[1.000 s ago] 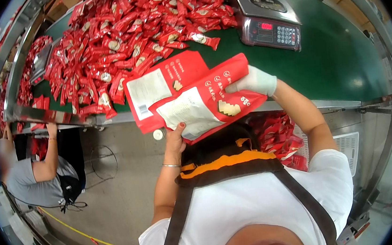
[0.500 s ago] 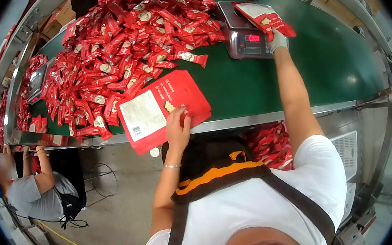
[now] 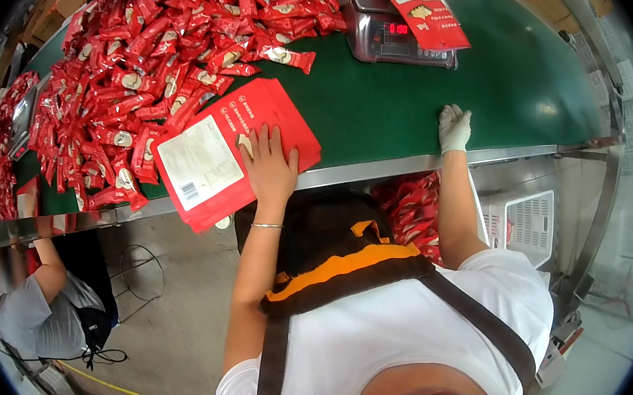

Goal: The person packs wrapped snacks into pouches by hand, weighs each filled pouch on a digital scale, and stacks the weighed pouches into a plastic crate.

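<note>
My left hand [image 3: 271,165] lies with fingers spread on a stack of flat red pouches [image 3: 203,163], which overhangs the front edge of the green table. Gloved in white, my right hand [image 3: 454,128] is over the table's front edge with its fingers curled; whether anything is inside them is hidden. Beyond it, a red pouch [image 3: 420,11] rests on the scale [image 3: 393,40], tilted across the pan and part of the front panel. The scale's red display is lit. A large heap of small red packets [image 3: 166,56] lies behind the stack.
At the left, a person in a grey shirt [image 3: 31,320] sits by the table, near a second scale [image 3: 22,123]. Below the table's edge [image 3: 360,170] are more red packets [image 3: 412,215] and a white crate [image 3: 530,226]. A metal rail [image 3: 581,12] curves along the right.
My right hand has let go of the pouch on the scale and come back to the table's front edge. My left hand has stayed on the stack. The view has shifted.
</note>
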Available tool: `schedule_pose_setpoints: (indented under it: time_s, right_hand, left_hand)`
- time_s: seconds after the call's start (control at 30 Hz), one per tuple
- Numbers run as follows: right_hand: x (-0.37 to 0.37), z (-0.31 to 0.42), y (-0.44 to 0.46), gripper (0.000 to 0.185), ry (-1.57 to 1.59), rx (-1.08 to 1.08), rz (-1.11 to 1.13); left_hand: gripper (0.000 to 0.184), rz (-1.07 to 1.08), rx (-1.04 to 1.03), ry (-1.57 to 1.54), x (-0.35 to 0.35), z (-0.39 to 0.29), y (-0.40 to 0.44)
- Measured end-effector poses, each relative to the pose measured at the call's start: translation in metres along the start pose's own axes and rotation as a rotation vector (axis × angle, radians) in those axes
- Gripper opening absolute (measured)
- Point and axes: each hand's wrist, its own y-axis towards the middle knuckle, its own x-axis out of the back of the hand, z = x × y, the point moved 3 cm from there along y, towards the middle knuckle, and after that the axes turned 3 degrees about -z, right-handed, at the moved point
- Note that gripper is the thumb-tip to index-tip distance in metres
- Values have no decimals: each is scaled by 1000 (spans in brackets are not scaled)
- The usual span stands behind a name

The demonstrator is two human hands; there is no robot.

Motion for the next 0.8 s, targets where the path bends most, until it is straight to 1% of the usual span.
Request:
schedule_pose_setpoints:
  time_s: [0.1,0.23,0.43,0.47,0.5,0.57,0.63,0.67,0.7,0.73,0.77,0.8]
  right_hand:
    - [-8,0,2,71,-35,-10,21]
    - [-19,0,5,77,-140,4,-32]
    - [-28,3,-3,80,-189,31,-82]
    - [-30,4,-2,89,-189,10,-66]
    - [-39,7,-8,89,-188,12,-71]
    - [-73,14,-18,103,-204,-66,19]
    - [-129,16,-10,109,-107,-209,243]
    - [-170,25,-16,105,-79,-270,243]
    - [-188,16,22,78,-5,-234,283]
    - [-206,14,54,58,-106,-58,261]
    - [-224,21,74,48,-155,49,263]
    - [-249,44,86,38,-218,196,307]
  left_hand:
    - [53,-17,0,4,0,0,0]
    - [50,-23,24,-11,-1,0,0]
    - [48,-18,25,-24,0,-1,1]
    - [48,-14,20,-26,0,-1,0]
    - [48,2,32,-20,-1,-1,0]
    - [48,13,43,-15,-3,-1,2]
    - [48,-26,20,5,-2,-2,2]
    - [48,-17,11,5,-3,-1,2]
    - [48,-29,5,13,-3,0,2]
    - [48,-38,-2,16,-5,0,2]
    - [48,-32,-3,23,-5,1,2]
    - [47,-29,-16,47,-10,5,1]
